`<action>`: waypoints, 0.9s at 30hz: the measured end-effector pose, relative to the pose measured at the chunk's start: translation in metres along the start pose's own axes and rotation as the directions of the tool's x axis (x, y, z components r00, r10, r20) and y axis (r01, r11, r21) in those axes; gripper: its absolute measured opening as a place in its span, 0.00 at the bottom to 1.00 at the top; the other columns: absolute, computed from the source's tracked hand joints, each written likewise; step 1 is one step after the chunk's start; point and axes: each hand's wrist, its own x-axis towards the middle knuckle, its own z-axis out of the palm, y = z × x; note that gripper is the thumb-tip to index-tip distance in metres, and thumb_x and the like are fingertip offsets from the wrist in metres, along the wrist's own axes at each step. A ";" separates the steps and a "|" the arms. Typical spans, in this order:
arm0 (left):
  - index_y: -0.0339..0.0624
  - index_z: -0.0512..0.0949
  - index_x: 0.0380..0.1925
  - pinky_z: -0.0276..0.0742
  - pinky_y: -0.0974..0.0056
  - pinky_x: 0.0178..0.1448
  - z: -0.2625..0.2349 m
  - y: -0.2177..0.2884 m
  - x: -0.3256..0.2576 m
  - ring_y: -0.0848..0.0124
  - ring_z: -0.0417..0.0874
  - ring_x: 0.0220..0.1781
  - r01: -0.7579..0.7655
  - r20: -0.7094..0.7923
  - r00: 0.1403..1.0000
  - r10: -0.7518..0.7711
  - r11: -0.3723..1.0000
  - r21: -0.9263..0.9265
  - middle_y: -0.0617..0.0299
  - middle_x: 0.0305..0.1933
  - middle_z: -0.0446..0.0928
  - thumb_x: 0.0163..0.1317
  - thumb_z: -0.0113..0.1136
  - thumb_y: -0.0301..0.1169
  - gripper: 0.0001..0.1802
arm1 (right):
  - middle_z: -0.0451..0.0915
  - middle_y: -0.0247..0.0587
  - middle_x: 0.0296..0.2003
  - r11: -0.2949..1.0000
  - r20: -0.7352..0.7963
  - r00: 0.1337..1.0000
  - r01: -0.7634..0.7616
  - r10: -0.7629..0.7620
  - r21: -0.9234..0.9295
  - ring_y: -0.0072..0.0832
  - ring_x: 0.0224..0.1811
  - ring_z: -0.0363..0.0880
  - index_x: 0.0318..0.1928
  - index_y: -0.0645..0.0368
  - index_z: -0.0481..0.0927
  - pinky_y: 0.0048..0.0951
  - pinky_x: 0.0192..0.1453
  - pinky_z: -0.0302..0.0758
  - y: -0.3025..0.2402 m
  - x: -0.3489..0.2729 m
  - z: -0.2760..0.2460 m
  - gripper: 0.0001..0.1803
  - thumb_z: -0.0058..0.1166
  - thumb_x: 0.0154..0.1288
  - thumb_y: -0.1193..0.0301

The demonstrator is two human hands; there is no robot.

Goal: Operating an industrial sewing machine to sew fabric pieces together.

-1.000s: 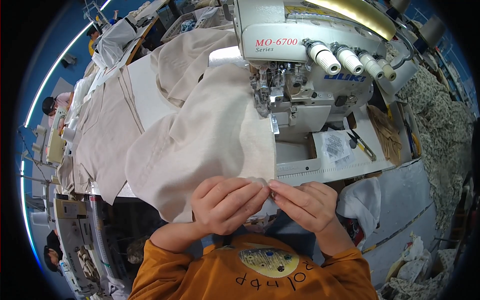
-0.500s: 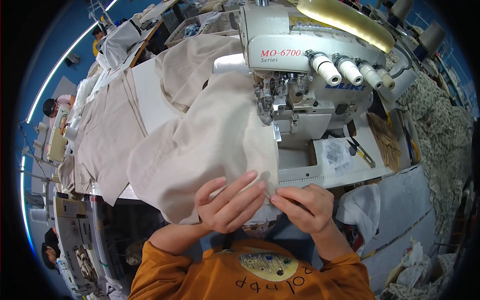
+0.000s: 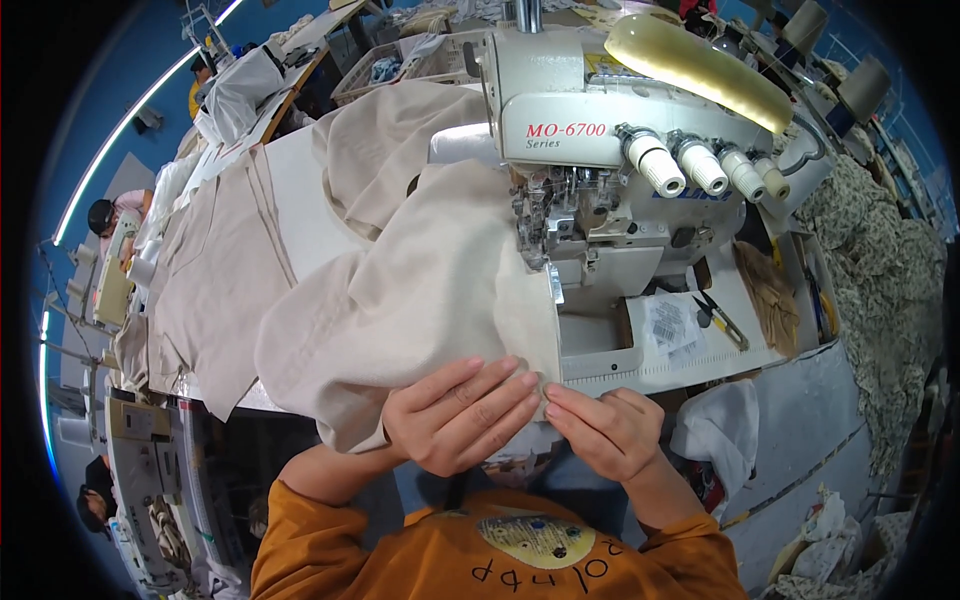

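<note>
Cloth, beige (image 3: 420, 290), spreads across the middle of the worktop (image 3: 308, 205) and droops past its front edge, passing beneath the left hand (image 3: 465, 415) and ending at the fingertips of the right hand (image 3: 608, 430). The left hand rests on it with fingers extended; its thumb is hidden, so I cannot tell whether it grips from below. Just beside, the right hand pinches the cloth's right edge between thumb and forefinger. Counted from the worktop's left end: flat beige pieces (image 3: 215, 270), too closely layered to number; one rumpled beige piece (image 3: 390, 140) toward the back edge; one white sewing machine (image 3: 535, 75) with four dials (image 3: 655, 165); then, toward the front right corner, printed paper (image 3: 672, 325), one pair of snips (image 3: 735, 333) and one brown cloth (image 3: 770, 300) along the right edge.
</note>
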 end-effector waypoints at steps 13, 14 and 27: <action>0.43 0.85 0.45 0.74 0.62 0.64 -0.003 -0.006 0.013 0.70 0.86 0.52 0.043 -0.005 0.999 -0.044 0.998 -0.051 0.62 0.50 0.85 0.64 0.54 0.31 0.14 | 0.85 0.37 0.46 1.000 0.009 1.000 -0.017 0.017 0.000 0.19 0.18 0.71 0.46 0.56 0.80 0.20 0.21 0.64 0.006 0.002 0.003 0.16 0.64 0.56 0.78; 0.43 0.85 0.44 0.74 0.62 0.64 -0.004 -0.006 0.013 0.70 0.86 0.52 0.046 -0.003 0.999 -0.046 0.998 -0.044 0.62 0.50 0.84 0.63 0.54 0.32 0.14 | 0.85 0.37 0.46 1.000 0.001 1.000 -0.004 0.004 -0.006 0.19 0.18 0.71 0.46 0.56 0.80 0.20 0.21 0.64 0.007 0.003 0.003 0.15 0.64 0.56 0.78; 0.41 0.84 0.37 0.81 0.60 0.56 -0.001 -0.029 0.026 0.66 0.86 0.47 0.066 -0.013 0.998 -0.068 0.992 -0.111 0.61 0.43 0.82 0.53 0.58 0.29 0.12 | 0.86 0.39 0.43 0.989 -0.048 0.996 0.073 -0.080 -0.130 0.19 0.21 0.72 0.41 0.61 0.84 0.19 0.23 0.65 0.038 0.021 0.018 0.10 0.59 0.57 0.77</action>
